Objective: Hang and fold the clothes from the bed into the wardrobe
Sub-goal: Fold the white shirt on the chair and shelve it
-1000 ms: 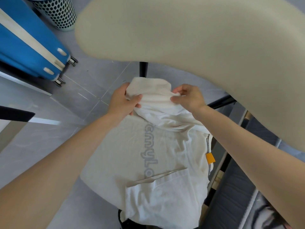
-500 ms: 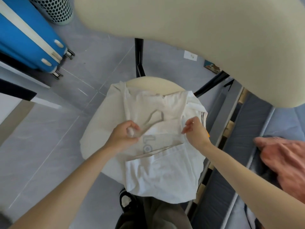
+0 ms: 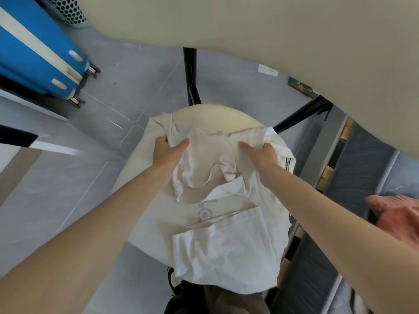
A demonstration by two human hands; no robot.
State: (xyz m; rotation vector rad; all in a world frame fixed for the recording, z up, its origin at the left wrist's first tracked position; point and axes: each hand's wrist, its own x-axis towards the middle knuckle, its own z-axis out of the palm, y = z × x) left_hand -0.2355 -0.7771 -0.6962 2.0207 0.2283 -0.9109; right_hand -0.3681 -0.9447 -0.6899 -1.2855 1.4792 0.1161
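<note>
A white T-shirt (image 3: 217,241) with grey lettering lies spread over a round cream seat (image 3: 210,113). My left hand (image 3: 169,150) grips its upper left part, thumb curled over the cloth. My right hand (image 3: 260,155) grips the upper right part near the black-striped edge. Between my hands the cloth is bunched and lifted in a loose fold. The lower part of the shirt stays folded flat on the seat.
A blue suitcase (image 3: 38,57) on wheels stands at the upper left beside a perforated basket (image 3: 68,12). The chair's cream backrest (image 3: 294,41) fills the top. A bed frame with a dark mattress (image 3: 353,177) runs along the right, with pink cloth (image 3: 394,214) on it.
Both hands moved from the middle of the shirt up to its far part and took hold of it; the cloth there is now bunched and raised.
</note>
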